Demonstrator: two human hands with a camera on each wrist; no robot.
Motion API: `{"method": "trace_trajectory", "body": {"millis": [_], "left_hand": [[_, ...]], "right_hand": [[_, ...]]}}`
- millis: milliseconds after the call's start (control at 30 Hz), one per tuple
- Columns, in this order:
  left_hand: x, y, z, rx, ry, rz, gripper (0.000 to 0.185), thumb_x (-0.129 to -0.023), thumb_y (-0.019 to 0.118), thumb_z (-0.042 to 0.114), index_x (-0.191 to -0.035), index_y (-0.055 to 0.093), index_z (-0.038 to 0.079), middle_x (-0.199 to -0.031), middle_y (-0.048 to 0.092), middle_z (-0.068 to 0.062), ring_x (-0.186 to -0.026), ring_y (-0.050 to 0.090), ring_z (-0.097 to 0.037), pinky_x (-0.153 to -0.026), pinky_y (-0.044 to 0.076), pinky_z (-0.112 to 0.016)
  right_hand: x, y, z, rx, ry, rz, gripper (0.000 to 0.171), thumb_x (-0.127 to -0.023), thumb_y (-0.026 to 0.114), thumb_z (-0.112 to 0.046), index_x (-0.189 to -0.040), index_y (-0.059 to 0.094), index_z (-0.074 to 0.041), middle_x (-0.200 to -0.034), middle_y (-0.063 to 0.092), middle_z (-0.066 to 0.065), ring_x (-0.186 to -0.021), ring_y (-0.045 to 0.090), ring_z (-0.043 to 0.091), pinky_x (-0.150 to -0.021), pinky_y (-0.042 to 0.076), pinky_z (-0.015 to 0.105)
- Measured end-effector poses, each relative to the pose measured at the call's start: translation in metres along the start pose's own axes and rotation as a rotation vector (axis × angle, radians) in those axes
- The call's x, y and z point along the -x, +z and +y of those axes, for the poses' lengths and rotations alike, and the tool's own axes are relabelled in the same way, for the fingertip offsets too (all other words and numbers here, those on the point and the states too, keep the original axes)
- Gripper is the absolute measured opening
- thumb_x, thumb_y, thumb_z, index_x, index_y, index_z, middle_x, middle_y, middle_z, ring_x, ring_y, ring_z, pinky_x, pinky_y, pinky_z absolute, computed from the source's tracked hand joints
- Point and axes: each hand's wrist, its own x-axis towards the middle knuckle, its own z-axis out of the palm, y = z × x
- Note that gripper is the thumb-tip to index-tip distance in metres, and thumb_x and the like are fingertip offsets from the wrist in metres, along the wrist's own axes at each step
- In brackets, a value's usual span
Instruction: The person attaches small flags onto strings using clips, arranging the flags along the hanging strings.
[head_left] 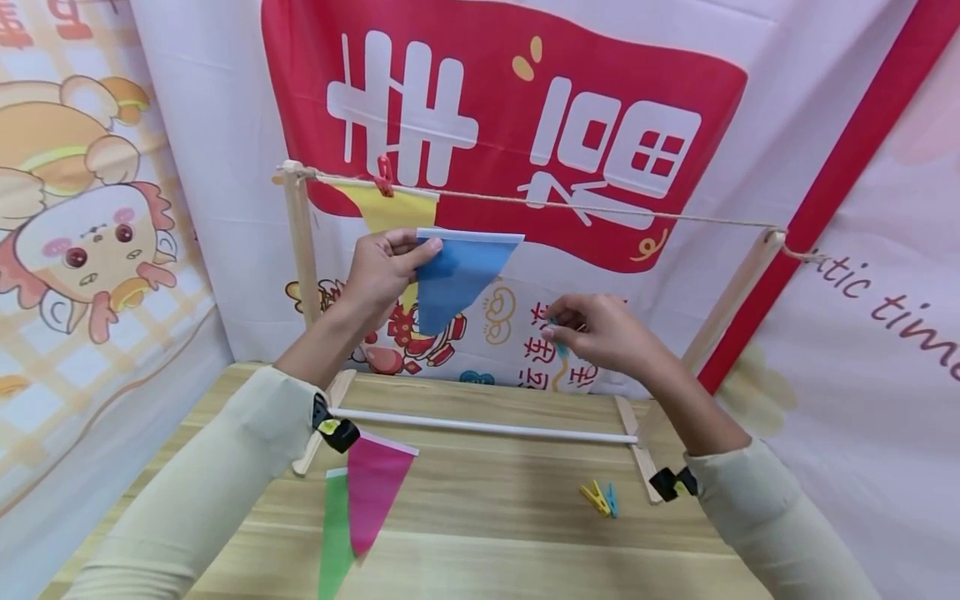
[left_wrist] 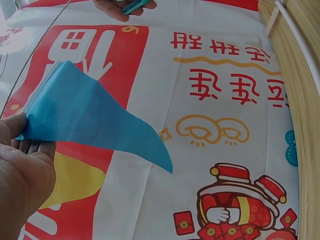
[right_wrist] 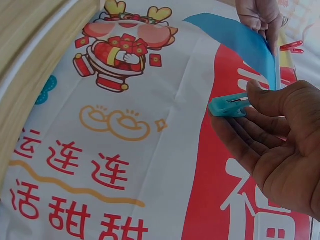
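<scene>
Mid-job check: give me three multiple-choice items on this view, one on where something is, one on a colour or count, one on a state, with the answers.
1. Where is the yellow flag?
A. flat on the table
B. pegged on the string
C. in the right hand

2. How many flags lie on the table?
A. none
B. two
C. five

3. What is the right hand doing?
A. pinching a teal peg
B. resting open on the table
C. gripping the white rod

Answers:
1 B: a red peg clips it to the string.
2 B: the pink flag and the green flag lie near the left sleeve.
3 A: the right wrist view shows its fingers on the teal peg, while the left hand holds the blue flag up.
</scene>
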Motion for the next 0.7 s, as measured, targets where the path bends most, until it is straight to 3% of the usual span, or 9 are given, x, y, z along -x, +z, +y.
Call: {"method": "trace_trajectory", "body": {"millis": [367, 700], "left_hand": [[-0.006, 0.003, 0.009, 0.045, 0.036, 0.009, 0.054, -0.105, 0.082, 0.037, -0.151, 0.072, 0.011, -0.151, 0.076, -0.009, -0.141, 0.073, -0.034, -0.125, 0.054, -0.057], [-0.010, 0.005, 0.016, 0.072, 0.055, 0.023, 0.049, -0.102, 0.085, 0.037, -0.143, 0.078, 0.012, -0.143, 0.080, -0.007, -0.136, 0.076, -0.033, -0.124, 0.055, -0.056]], "right_hand": [[-0.011, -0.014, -0.017, -0.006, -0.057, 0.042, 0.034, -0.102, 0.085, -0.024, -0.132, 0.080, -0.008, -0.113, 0.086, 0.007, -0.092, 0.081, 0.020, -0.087, 0.071, 0.038], [-0.018, -0.024, -0.031, 0.009, -0.113, 0.095, 0.037, -0.100, 0.087, -0.022, -0.133, 0.080, -0.007, -0.116, 0.086, 0.009, -0.095, 0.084, 0.022, -0.089, 0.073, 0.045]]}}
